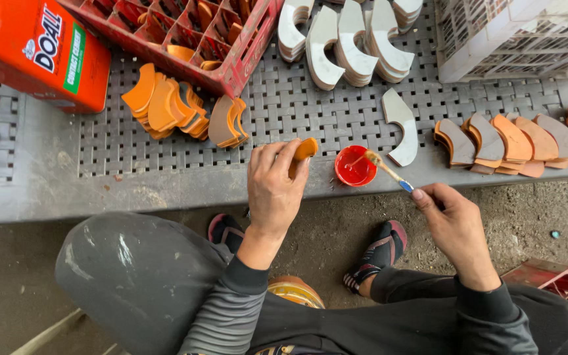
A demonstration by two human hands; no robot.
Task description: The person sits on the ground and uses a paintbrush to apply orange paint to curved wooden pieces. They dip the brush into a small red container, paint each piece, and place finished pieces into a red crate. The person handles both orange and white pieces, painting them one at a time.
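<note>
My left hand grips a small curved orange piece, holding it over the front edge of the grey mat. My right hand pinches a thin brush by its blue handle. The bristle end rests in a small red cup of glue that stands on the mat between my hands. A single white curved piece lies just right of the cup.
Orange curved pieces are stacked at the left and right. White ones stand in a row at the back. A red divided crate, an orange tin can and a white crate sit on the grey woven mat.
</note>
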